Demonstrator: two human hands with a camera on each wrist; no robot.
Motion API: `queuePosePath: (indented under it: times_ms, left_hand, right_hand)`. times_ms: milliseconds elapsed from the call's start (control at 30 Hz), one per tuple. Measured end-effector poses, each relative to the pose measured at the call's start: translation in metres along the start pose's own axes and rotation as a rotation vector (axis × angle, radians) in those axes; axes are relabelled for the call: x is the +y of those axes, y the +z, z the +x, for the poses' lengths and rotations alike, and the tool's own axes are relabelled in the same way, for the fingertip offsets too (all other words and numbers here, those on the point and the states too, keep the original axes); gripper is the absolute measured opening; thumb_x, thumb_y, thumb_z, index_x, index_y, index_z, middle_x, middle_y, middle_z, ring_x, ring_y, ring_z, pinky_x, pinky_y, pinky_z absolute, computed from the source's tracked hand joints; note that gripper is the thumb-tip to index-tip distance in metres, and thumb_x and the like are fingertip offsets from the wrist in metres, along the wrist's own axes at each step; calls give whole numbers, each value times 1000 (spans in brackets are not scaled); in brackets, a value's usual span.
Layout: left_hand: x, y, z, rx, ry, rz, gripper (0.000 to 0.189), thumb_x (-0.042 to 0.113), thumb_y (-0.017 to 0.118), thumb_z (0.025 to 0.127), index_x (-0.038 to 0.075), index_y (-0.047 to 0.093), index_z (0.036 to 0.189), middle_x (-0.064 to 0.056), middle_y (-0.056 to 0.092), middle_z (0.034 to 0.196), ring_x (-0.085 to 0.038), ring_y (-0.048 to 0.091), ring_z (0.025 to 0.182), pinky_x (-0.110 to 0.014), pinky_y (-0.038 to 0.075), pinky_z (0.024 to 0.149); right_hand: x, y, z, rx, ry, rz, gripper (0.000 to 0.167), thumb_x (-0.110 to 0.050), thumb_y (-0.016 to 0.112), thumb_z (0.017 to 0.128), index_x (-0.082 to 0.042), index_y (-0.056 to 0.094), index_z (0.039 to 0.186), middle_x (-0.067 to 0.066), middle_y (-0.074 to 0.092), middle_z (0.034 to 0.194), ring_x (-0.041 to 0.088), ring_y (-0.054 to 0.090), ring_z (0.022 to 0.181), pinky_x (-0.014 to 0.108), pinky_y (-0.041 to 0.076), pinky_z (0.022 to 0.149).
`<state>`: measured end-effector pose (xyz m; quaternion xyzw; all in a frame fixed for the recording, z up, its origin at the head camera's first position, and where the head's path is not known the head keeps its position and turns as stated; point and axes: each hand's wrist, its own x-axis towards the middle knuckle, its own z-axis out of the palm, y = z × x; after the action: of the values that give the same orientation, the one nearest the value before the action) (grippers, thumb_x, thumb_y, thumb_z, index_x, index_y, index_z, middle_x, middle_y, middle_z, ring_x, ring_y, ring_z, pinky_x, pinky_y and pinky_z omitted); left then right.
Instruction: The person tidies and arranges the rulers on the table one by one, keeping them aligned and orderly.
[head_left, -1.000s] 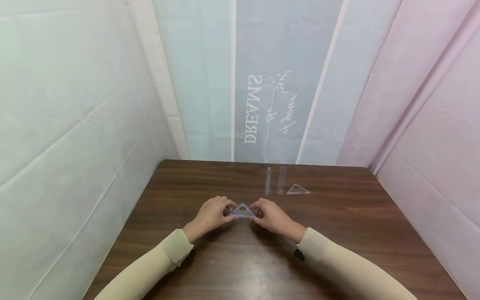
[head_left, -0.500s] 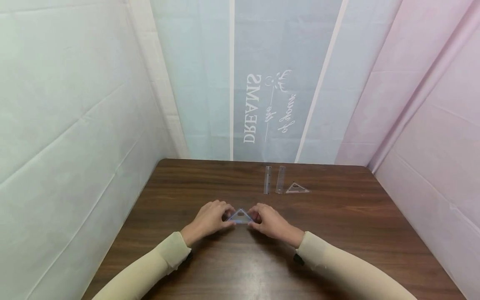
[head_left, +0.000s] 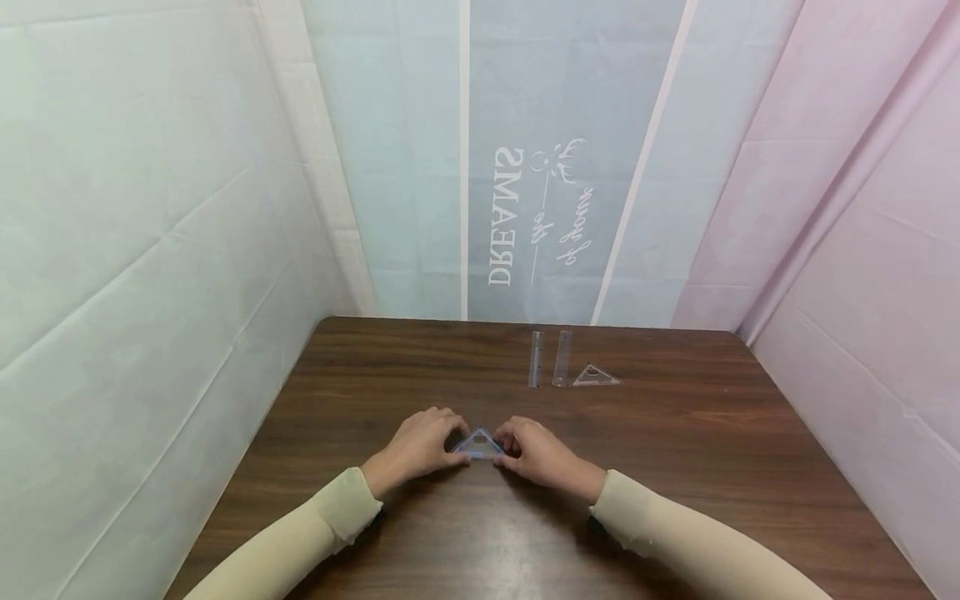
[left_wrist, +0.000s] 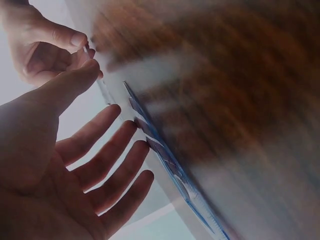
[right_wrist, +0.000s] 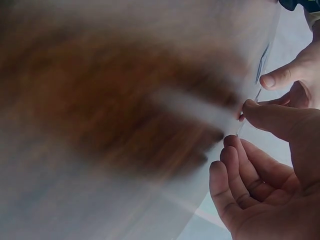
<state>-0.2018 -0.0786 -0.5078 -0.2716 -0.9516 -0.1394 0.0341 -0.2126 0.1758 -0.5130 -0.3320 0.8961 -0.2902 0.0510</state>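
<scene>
In the head view, the blue-edged set square (head_left: pixel 480 447) is between the two hands at the middle of the counter (head_left: pixel 375 367). The left hand (head_left: pixel 422 443) grasps its left corner and the right hand (head_left: pixel 542 450) pinches the right one, so each grip is engaged. Two rulers (head_left: pixel 561 360) stand out clearly only there. Both forearms slant inward, with thumbs toward the person. The left wrist view reveals the left palm side, its fingers (left_wrist: pixel 107 152) spread; a blue-edged strip (left_wrist: pixel 176 170) beside them is perhaps the same set square. The right wrist view shows the right fingers (right_wrist: pixel 218 182) bent, closely together.
</scene>
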Motion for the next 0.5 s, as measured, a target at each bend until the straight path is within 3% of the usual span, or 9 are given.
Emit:
queuePosePath:
  times_ms: [500]
  left_hand:
    - [2, 3, -1, -27, 6, 94, 40, 51, 89, 86, 22, 77, 111, 2, 71, 117, -19, 66, 99, -38, 57, 83]
  right_hand:
    - [-4, 3, 0, -3, -44, -38, 26, -10, 88, 90, -1, 74, 110, 1, 62, 90, 12, 57, 80, 25, 49, 69]
